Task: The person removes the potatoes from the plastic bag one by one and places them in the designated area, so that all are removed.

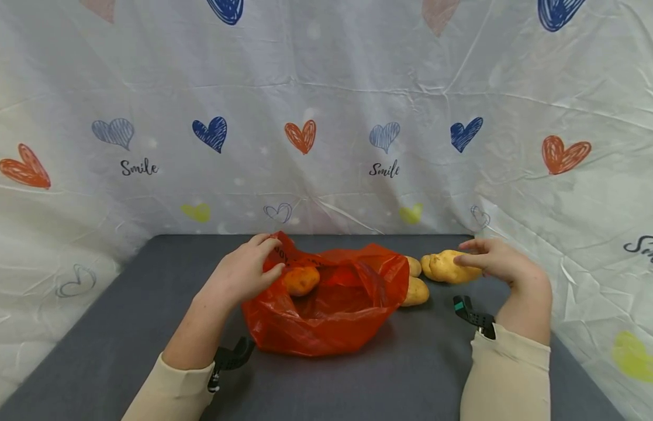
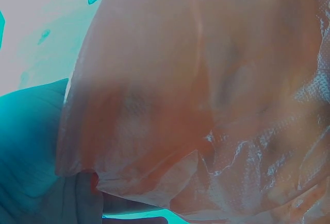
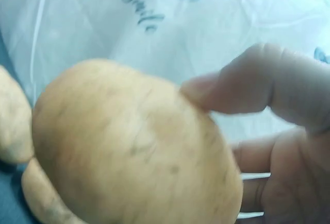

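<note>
Sleeves (image 1: 507, 374): both cream, covering the forearms at the near side, a black device (image 1: 479, 318) sitting at each wrist.
Counter (image 1: 331, 389): dark grey, carrying the bag and potatoes.
Red bag (image 1: 315, 336): sitting mid-counter, between the two hands, mouth gaping upward, walls crumpling; dark lettering showing at its left rim.
Bagged potato (image 1: 302, 280): lying inside, near the left wall, just beside the left thumb.
Left hand (image 1: 242, 272): gripping the bag's left rim, fingers and thumb bending round it; the bag is filling most of the left wrist view.
Front loose potato (image 1: 415, 292): resting just beside the bag's right wall.
Rear loose potato (image 1: 413, 266): sitting behind the front one, partly hidden by the bag.
Held potato (image 1: 447, 269): right of the bag, outside it; another potato (image 1: 425, 266) is peeking past its left end. Can't tell if the held one is touching the counter.
Right hand (image 1: 502, 260): pinching the held potato between thumb and fingers.
Backdrop (image 1: 337, 175): white sheet hanging behind, showing hearts and "Smile" prints.
</note>
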{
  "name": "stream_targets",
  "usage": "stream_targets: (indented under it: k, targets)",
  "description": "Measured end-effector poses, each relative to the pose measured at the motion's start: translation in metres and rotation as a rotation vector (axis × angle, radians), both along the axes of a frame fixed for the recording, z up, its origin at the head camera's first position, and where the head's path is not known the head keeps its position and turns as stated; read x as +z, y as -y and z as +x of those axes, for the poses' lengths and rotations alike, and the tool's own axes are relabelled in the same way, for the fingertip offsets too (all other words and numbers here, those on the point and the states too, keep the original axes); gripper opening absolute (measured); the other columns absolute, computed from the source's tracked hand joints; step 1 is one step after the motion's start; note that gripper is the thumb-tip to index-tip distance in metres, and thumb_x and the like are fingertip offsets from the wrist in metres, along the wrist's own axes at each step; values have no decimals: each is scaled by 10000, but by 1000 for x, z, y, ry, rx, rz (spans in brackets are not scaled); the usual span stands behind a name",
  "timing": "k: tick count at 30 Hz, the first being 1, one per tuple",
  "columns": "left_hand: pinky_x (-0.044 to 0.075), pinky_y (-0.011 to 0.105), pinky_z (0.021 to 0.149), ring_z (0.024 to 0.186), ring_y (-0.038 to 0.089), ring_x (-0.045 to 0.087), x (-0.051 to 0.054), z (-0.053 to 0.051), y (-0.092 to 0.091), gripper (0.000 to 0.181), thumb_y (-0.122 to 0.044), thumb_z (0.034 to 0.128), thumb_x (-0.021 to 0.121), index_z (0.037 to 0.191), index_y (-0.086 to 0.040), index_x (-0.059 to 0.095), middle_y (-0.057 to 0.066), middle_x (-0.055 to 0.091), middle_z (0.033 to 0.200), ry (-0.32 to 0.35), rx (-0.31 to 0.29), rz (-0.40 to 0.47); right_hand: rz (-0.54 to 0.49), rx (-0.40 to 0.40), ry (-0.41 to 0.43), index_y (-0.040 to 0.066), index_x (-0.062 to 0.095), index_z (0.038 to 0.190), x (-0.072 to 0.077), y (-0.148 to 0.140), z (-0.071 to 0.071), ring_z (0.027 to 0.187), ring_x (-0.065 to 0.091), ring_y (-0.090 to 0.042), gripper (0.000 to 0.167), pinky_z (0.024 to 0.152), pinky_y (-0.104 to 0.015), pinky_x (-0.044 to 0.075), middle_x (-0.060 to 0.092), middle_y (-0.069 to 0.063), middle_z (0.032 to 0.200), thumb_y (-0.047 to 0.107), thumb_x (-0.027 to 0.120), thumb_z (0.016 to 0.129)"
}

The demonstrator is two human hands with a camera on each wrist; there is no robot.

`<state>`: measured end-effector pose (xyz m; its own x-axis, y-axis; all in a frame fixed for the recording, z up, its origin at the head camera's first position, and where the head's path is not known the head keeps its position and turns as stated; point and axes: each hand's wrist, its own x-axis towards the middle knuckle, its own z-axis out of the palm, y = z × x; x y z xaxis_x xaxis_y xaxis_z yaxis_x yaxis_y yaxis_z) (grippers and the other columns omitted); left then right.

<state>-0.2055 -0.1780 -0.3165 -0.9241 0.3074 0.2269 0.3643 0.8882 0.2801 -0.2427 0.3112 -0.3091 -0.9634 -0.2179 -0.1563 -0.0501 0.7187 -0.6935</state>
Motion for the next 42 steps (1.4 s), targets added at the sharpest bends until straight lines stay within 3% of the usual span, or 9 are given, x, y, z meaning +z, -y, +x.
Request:
stream_targets:
  k: [5,13,21,28,42]
  targets:
    - [481,596,1005,1297,405,535,-1,0,1,503,-286,986,676,1419,-52,572,200,478,1502,-7,0,0,36,-45,140,-106,308,1523,-12,-9,-7,1346,388,-542,819,1054,-620,421,270,-387,1520,429,646,1003]
    - [480,597,1007,1297,408,536,-2,0,2,503,-291,985,674,1413,-46,575,207,483,1495,-15,-5,-3,43,-78,233,-129,206,1548,-32,-16,-16,1323,393,-564,920,1039,-602,434,248,-427,1513,416,678,976]
    - [486,595,998,1295,409,536,0,-1,1,503,-288,984,677,1413,-46,574,208,477,1500,-15,-9,0,44,-101,246,-147,202,1539,-42,-18,-22,1249,452,-493,928,1001,-566,465,300,-417,1487,388,693,960]
    - [483,594,1004,1305,405,530,0,0,-1,493,-284,989,673,1412,-51,575,205,469,1509,-8,-3,-2,-6,-91,274,-154,161,1548,-51,-19,-28,1336,392,-542,934,1067,-578,425,205,-431,1532,346,691,964]
    - [488,592,996,1297,408,536,-3,-1,-1,478,-271,993,668,1403,-43,579,216,478,1496,-11,-17,-11,-49,-82,255,-168,185,1522,-60,-14,-34,1307,424,-558,885,1031,-540,475,254,-441,1489,285,692,954]
